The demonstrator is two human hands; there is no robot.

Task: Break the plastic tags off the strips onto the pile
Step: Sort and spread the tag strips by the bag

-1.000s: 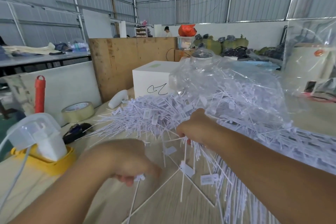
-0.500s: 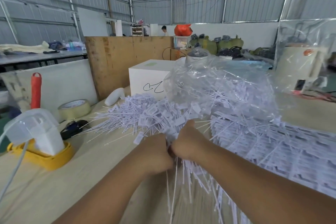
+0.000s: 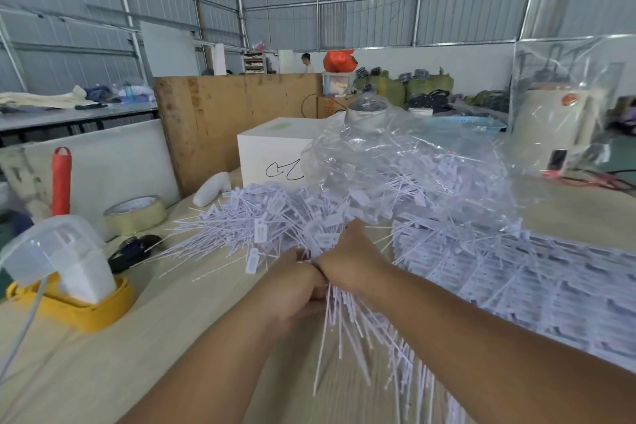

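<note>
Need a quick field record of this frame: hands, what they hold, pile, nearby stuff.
left hand: fist gripping the strip, touching the right hand
right hand: fist gripping the same strip
held item: white plastic tag strip, thin tails fanning toward the camera
pile: loose white plastic tags on the beige table, beyond the hands
right of hands: stacked uncut tag sheets
left: roll of tan packing tape

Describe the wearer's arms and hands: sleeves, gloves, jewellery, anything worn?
Both arms are bare along all that shows, from the frame's bottom edge to the wrists: no sleeves or cuffs. The left hand and right hand wear no gloves. No watch, bracelet or ring shows, though only the backs of the hands are visible, the fingers mostly hidden.
</note>
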